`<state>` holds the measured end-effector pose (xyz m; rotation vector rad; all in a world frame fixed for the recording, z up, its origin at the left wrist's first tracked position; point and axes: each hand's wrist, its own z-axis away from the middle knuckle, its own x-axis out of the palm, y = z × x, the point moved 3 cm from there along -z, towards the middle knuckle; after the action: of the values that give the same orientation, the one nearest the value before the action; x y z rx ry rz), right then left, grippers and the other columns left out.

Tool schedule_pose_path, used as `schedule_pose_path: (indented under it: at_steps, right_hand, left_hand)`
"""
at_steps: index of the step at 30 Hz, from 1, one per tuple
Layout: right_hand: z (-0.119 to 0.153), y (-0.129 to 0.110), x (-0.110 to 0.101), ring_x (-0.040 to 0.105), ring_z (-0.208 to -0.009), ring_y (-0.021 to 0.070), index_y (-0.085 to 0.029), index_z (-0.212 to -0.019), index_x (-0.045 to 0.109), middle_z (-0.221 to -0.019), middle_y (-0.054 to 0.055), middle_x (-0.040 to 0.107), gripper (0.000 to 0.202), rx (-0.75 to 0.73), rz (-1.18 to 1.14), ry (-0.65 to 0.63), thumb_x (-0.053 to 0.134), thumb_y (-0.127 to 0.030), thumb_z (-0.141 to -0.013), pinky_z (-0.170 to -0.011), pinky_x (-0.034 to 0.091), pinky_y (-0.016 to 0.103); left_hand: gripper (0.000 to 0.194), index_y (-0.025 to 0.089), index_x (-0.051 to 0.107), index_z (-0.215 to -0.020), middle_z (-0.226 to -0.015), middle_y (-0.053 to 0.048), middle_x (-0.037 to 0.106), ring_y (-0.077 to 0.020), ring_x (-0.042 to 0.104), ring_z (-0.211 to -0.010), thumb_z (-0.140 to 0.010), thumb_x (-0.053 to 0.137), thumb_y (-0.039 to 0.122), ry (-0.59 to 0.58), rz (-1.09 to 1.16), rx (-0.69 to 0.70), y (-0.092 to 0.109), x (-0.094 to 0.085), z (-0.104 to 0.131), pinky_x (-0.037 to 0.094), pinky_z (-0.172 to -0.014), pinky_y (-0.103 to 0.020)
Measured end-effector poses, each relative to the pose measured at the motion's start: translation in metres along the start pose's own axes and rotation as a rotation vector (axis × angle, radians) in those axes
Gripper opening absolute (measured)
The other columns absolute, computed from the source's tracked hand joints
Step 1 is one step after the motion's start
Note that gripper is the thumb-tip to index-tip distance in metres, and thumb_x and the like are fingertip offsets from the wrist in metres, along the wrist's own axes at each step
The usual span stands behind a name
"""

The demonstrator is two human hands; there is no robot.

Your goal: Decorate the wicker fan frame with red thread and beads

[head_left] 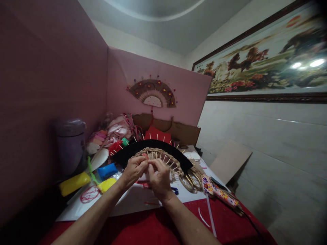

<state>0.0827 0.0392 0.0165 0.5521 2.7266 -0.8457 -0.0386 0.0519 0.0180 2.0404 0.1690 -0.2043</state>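
Note:
My left hand (pixel 135 170) and my right hand (pixel 159 177) meet at the middle of the table, fingertips pinched close together. A small pink-red piece (pixel 145 156) shows at the fingertips of my left hand. What my right fingers pinch is too small to make out. Just behind both hands lies a fan-shaped piece with a black band (pixel 182 159), pale sticks along its edge and a woven inner arc (pixel 163 151). My hands cover part of its lower middle.
Gold-handled scissors (pixel 190 182) and a flowered glue gun (pixel 219 194) lie right. Yellow packet (pixel 74 183), blue packet (pixel 107 171), pink cord (pixel 90 194) and purple container (pixel 71 146) are left. A decorated fan (pixel 153 92) hangs on the pink board behind.

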Motion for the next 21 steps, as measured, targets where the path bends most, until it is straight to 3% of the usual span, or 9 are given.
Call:
schedule_pose_path:
  at_steps: [5,10,16,21]
  right_hand:
    - [-0.002,0.004,0.002,0.056,-0.067,0.0165,-0.016,-0.075,0.063,-0.070,0.004,0.063,0.017,0.050,-0.023,0.001,0.048,-0.015,-0.081,-0.064,0.043,0.027]
    - [0.000,0.011,0.002,0.059,-0.064,0.0162,-0.017,-0.075,0.064,-0.068,0.003,0.065,0.016,0.199,-0.104,0.061,0.051,-0.022,-0.082,-0.062,0.045,0.026]
    - [-0.001,0.020,0.005,0.060,-0.058,0.0157,-0.015,-0.077,0.064,-0.064,0.002,0.065,0.017,0.410,-0.385,0.052,0.055,-0.030,-0.079,-0.057,0.048,0.026]
    - [-0.001,0.021,0.006,0.059,-0.058,0.0151,-0.015,-0.073,0.066,-0.064,0.001,0.065,0.015,0.462,-0.438,0.042,0.059,-0.028,-0.074,-0.057,0.048,0.025]
  left_hand:
    - [0.035,0.018,0.045,-0.049,-0.042,0.006,0.042,-0.0066,0.037,-0.038,-0.074,0.052,0.041,0.013,-0.013,-0.016,-0.002,0.001,-0.001,0.029,-0.037,-0.019]
    - [0.036,0.018,0.049,-0.054,-0.043,0.005,0.047,-0.0072,0.040,-0.035,-0.077,0.052,0.045,0.070,-0.043,-0.064,-0.003,-0.002,-0.002,0.030,-0.035,-0.019]
    - [0.032,0.016,0.058,-0.071,-0.059,0.001,0.061,-0.0120,0.055,-0.049,-0.068,0.066,0.048,0.108,0.002,-0.065,-0.005,-0.001,-0.003,0.039,-0.042,-0.020]
    - [0.036,0.015,0.059,-0.069,-0.055,0.002,0.059,-0.0122,0.054,-0.048,-0.065,0.069,0.050,0.104,0.095,-0.111,-0.011,0.002,-0.003,0.041,-0.044,-0.021]
